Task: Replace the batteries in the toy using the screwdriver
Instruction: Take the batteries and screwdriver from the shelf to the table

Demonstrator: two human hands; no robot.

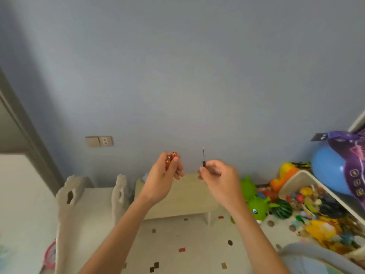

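My left hand (165, 178) is raised in front of the blue wall and is closed around three red batteries (171, 158), whose metal ends stick up above the fingers. My right hand (218, 176) is raised beside it, a little to the right. It pinches the dark handle of a small screwdriver (203, 158), and the thin shaft points straight up. The two hands are apart. I cannot tell which of the toys in view is the one for the batteries.
A low beige table (187, 196) stands below the hands against the wall. A white bin (296, 178) full of colourful toys sits at the right, with green toys (254, 206) and a blue ball (327, 171) nearby. A beige play slide (83, 214) stands at the left on a patterned mat (187, 244).
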